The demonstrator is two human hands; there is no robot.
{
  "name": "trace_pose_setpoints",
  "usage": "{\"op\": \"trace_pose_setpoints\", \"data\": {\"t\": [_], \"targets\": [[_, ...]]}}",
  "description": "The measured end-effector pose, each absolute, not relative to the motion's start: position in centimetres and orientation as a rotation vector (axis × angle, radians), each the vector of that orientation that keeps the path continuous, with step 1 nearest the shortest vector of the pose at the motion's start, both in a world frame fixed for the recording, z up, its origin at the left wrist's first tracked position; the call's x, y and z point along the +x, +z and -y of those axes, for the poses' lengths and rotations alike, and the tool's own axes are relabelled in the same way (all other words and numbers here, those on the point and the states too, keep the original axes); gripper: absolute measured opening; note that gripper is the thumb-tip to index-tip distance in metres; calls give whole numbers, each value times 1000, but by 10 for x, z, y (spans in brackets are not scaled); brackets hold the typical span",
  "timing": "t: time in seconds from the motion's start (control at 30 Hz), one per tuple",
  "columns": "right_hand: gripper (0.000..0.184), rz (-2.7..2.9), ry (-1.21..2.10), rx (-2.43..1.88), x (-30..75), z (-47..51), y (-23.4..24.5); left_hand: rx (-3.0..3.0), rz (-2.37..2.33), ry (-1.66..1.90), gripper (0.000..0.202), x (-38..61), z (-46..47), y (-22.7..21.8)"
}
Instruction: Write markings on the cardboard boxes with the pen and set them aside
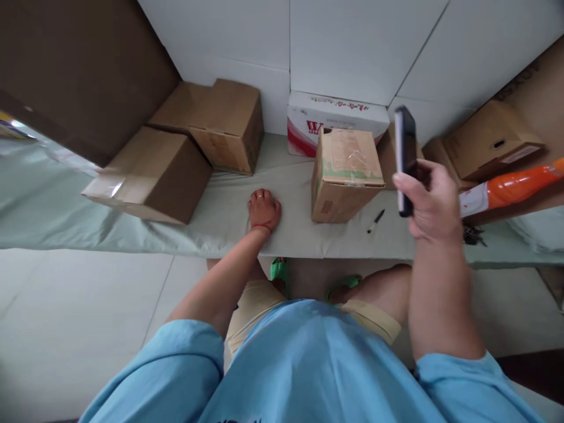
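Note:
My right hand (434,202) is raised in front of me, fingers wrapped round a dark phone (405,155) held upright and edge-on. My left hand (263,210) rests on the pale green covered surface (229,226), fingers curled under like a fist, with a red band at the wrist. A small taped cardboard box (346,173) stands just right of my left hand. A black pen (376,221) lies on the cover between that box and my right hand.
Two brown cardboard boxes (154,173) (229,123) sit at the left, a white and red carton (335,117) against the white wall, more boxes (491,141) and an orange and white object (511,188) at the right. Keys (473,235) lie near the edge. My green slippers (279,271) show below.

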State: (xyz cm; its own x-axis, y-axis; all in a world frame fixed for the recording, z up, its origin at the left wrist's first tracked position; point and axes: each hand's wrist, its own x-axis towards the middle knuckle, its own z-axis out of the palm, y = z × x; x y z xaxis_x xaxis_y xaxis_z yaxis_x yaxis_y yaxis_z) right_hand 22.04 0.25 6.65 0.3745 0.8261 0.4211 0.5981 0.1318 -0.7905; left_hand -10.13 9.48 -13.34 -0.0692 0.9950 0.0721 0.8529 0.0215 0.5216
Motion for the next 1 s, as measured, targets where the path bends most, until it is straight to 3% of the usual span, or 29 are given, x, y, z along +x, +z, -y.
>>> {"op": "trace_pose_setpoints", "data": {"t": [0.27,0.6,0.77,0.9,1.0], "targets": [[78,1608,-271,-1722,131,-53,49,1945,-1998,577,40,-104,-92,-132],[89,1587,-48,-1887,115,-38,57,1777,-1930,801,35,-104,-91,-130],[91,1504,-74,-1812,114,-35,53,1702,-1757,1074,35,-68,-90,-94],[91,1519,-156,-1802,116,-35,48,1491,-1184,1569,37,-26,-105,-51],[91,1523,-249,-1793,117,-36,48,1278,-996,1543,46,-3,-123,-34]]}}
